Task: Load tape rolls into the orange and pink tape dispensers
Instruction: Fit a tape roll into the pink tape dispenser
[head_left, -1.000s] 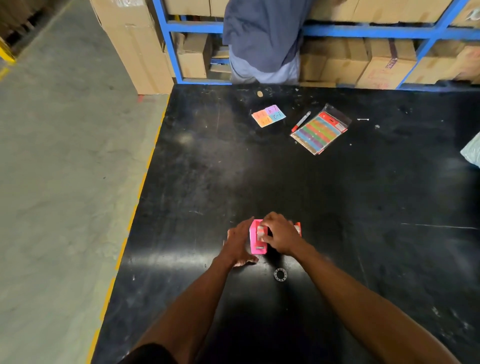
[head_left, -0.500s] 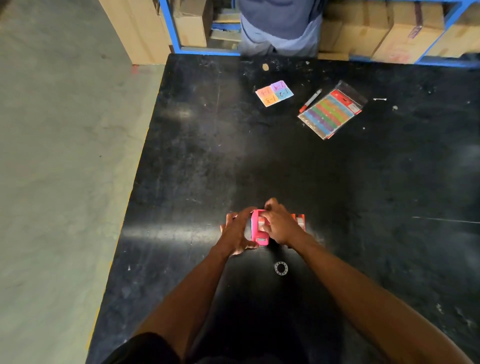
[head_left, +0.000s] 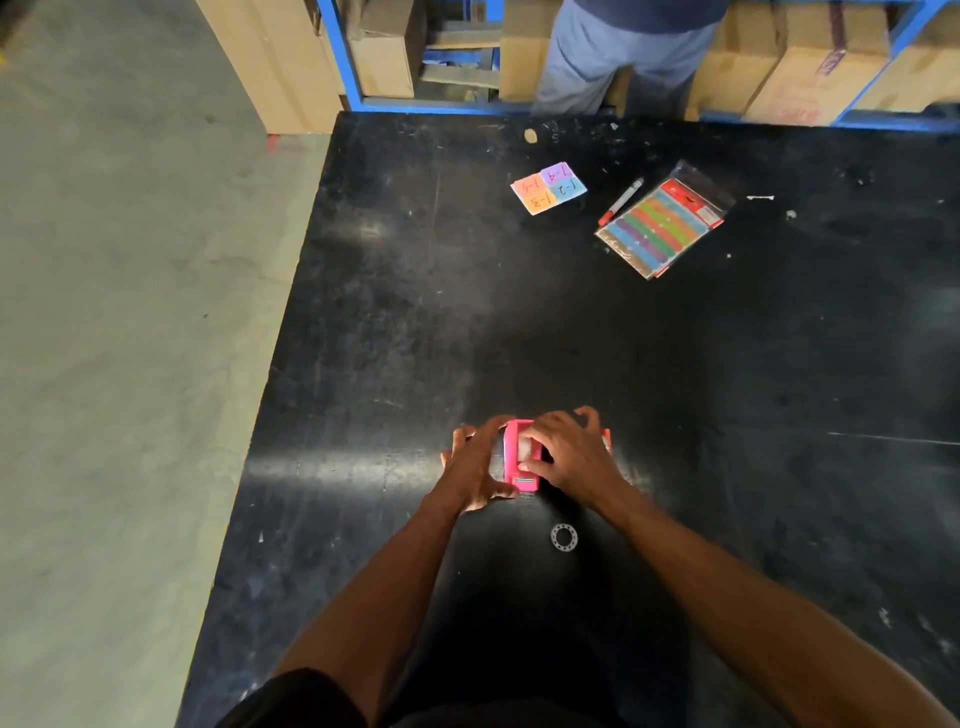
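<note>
On the sticky notes (head_left: 548, 187) in the upper middle we read "1-2", "1-3", "1-4". Low in the centre, our left hand (head_left: 475, 467) grips the pink tape dispenser's (head_left: 517, 457) side, while our right hand (head_left: 569, 454) presses over its top. An orange dispenser (head_left: 605, 439) peeks behind; a tape roll (head_left: 563, 537) lies just below.

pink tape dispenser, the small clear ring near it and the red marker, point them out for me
pink tape dispenser (head_left: 521, 457), head view, on its pink top face between the hands
clear ring (head_left: 564, 537), head view, on the ring's rim, lying on the table
red marker (head_left: 621, 200), head view, mid barrel
</note>
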